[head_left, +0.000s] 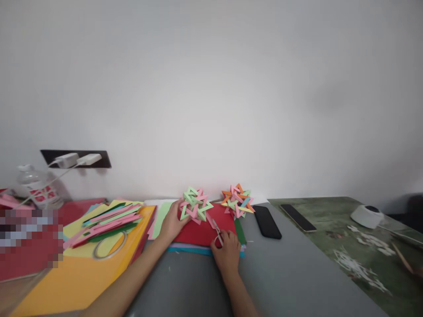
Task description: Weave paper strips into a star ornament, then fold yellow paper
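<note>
the left hand [171, 224] rests open-fingered against the green-and-pink woven paper star [195, 205], which sits on the red paper sheet [201, 232] on the grey desk [280, 273]. the right hand [227, 254] grips small red-handled scissors [217, 230], long axis pointing up-left toward the star. advised: steady the star, keep the blades low.

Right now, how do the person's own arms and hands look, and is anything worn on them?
Both forearms are bare up to the picture's lower edge: no sleeves, watch or bracelet show. The left hand and the right hand wear no gloves. Rings or nail details are too small to tell.
</note>
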Available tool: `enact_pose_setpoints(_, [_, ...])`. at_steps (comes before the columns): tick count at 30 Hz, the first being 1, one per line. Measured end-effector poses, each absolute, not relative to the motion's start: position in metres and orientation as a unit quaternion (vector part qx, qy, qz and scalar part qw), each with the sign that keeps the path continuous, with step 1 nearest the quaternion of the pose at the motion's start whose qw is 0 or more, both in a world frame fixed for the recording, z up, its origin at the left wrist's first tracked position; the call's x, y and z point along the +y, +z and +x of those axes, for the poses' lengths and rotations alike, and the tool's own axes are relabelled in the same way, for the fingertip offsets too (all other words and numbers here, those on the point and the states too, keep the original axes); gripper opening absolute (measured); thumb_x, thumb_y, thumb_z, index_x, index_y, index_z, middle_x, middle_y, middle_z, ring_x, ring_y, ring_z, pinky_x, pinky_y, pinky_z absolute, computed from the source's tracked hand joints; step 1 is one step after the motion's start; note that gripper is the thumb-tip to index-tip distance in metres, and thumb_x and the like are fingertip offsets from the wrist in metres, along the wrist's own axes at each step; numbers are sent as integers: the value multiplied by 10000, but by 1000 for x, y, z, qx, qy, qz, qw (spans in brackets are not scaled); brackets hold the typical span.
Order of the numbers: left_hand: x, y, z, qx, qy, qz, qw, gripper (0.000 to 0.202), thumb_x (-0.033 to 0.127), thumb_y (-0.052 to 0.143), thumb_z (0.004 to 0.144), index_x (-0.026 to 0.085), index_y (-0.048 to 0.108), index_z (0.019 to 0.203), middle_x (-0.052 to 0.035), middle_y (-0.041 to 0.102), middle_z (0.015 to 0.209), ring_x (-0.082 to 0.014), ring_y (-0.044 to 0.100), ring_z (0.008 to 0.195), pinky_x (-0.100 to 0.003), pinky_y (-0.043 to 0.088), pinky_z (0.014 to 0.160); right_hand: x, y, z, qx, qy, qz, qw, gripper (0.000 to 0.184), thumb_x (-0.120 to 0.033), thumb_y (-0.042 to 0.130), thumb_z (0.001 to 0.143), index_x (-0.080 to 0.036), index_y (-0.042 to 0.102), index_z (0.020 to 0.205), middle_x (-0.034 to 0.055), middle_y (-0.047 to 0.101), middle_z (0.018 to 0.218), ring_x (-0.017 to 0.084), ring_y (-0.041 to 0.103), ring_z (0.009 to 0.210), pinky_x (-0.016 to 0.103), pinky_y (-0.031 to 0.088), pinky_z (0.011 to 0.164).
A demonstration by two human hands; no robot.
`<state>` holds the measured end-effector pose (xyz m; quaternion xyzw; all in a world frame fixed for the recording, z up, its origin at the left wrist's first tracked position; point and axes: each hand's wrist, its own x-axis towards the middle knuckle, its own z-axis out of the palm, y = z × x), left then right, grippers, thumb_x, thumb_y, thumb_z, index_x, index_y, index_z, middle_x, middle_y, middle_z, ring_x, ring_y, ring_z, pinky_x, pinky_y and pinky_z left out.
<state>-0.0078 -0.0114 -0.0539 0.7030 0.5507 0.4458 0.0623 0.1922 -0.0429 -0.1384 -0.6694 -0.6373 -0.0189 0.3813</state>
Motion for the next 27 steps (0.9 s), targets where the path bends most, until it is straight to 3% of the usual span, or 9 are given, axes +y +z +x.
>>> enact_pose_setpoints(9, [25,-66,17,529,472,703,50,429,291,634,700,196,464,1083,-75,525,1093,-218,514,1028,-364,413,866,-49,-150,272,-620,-22,-672,405,260,-341,518,708,-197,603,907,93,599,852,257,549,828,345,381,699])
enact_pose_setpoints(16, [37,-67,54,549,456,698,52,457,331,637,695,193,465,1096,-87,515,1123,-202,547,968,-316,467,746,-43,-157,288,-525,-74,-731,430,249,-264,449,739,-224,592,938,121,596,913,300,531,890,497,287,806])
enact_pose_setpoints(21, [6,-72,45,586,459,667,26,461,374,526,772,170,413,1169,-134,463,1208,-254,453,1123,-413,414,869,-41,-145,289,-561,-115,-672,470,247,-295,446,783,-196,592,956,131,590,981,291,512,959,485,286,843])
enact_pose_setpoints(23, [-20,-78,31,598,456,659,19,322,325,451,811,151,473,1081,-130,528,1107,-248,490,1071,-426,406,881,-43,-141,278,-659,-84,-592,457,256,-329,493,777,-201,594,975,112,595,997,267,512,984,424,327,839])
enact_pose_setpoints(27, [-79,-97,7,601,417,681,33,173,270,403,824,194,558,828,-33,616,753,-186,598,727,-335,494,683,-47,-137,245,-785,-42,-471,400,316,-342,587,738,-233,574,1035,73,595,1029,235,499,1035,380,335,872])
